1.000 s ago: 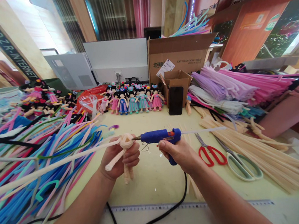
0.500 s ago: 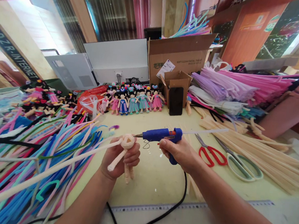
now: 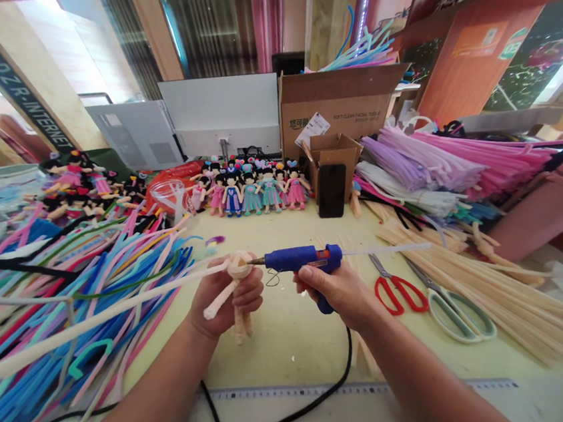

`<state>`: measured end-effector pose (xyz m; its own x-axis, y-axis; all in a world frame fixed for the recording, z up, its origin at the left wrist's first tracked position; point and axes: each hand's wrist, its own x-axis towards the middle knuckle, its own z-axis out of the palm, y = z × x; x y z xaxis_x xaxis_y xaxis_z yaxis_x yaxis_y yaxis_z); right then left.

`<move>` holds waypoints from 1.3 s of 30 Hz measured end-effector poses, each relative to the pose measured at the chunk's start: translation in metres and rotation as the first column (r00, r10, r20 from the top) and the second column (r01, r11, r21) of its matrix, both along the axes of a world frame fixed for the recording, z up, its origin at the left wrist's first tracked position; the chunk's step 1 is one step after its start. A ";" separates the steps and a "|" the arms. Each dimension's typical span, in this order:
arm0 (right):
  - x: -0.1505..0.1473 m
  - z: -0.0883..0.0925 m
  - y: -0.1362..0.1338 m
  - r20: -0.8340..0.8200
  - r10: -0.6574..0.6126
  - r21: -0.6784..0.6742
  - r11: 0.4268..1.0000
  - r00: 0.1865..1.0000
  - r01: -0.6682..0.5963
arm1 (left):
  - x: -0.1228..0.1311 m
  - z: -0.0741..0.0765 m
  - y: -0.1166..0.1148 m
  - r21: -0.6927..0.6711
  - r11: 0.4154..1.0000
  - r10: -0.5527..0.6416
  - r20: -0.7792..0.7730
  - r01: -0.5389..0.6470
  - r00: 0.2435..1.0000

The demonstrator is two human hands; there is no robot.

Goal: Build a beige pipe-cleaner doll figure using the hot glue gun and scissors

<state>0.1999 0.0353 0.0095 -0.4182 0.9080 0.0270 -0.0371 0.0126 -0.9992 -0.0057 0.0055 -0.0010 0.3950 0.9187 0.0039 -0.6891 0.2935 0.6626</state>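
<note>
My left hand (image 3: 226, 300) is closed around a cream pipe-cleaner doll body (image 3: 240, 266), its coiled head on top and limbs hanging below. From the head a long cream pipe cleaner (image 3: 99, 316) runs down to the left. My right hand (image 3: 330, 286) grips a blue hot glue gun (image 3: 290, 257), fingers at its trigger. The gun's metal nozzle points left and is at the coiled head. A clear glue stick (image 3: 383, 248) sticks out of the gun's back, and its black cord (image 3: 285, 415) loops below.
Colourful pipe cleaners (image 3: 137, 290) cover the left side. Finished dolls (image 3: 251, 191) stand at the back beside a black phone (image 3: 331, 191) and cardboard box (image 3: 333, 102). Red scissors (image 3: 401, 295), green-handled scissors (image 3: 461, 316) and cream pipe cleaners (image 3: 499, 294) lie right. A ruler (image 3: 293, 388) lies in front.
The glue gun has shifted slightly left and down, bringing its nozzle further over the coiled head. My left hand and the doll body stay nearly in place.
</note>
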 end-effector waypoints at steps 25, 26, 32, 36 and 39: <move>-0.002 0.003 -0.001 0.058 -0.067 0.033 0.997 0.996 0.065 | 0.000 0.000 -0.001 -0.034 0.999 0.031 -0.012 -0.031 0.999; -0.002 0.002 0.000 0.064 -0.067 0.033 0.997 0.996 0.065 | 0.000 0.000 -0.001 -0.035 0.999 0.034 -0.015 -0.034 0.999; -0.001 0.001 0.000 0.081 -0.067 0.037 0.997 0.994 0.065 | 0.000 0.001 -0.002 -0.033 0.999 0.025 -0.011 -0.026 1.000; 0.000 0.000 0.000 0.077 -0.067 0.047 0.997 0.995 0.063 | 0.000 0.000 -0.002 -0.022 0.999 0.028 -0.012 -0.028 1.000; -0.001 0.000 0.001 0.072 -0.070 0.050 0.997 0.995 0.067 | 0.000 0.000 -0.002 -0.018 0.999 0.036 -0.036 -0.036 0.999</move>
<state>0.1994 0.0359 0.0091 -0.3574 0.9330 0.0423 0.0390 0.0602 -0.9974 -0.0057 0.0035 -0.0009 0.3613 0.9321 -0.0266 -0.6758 0.2814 0.6813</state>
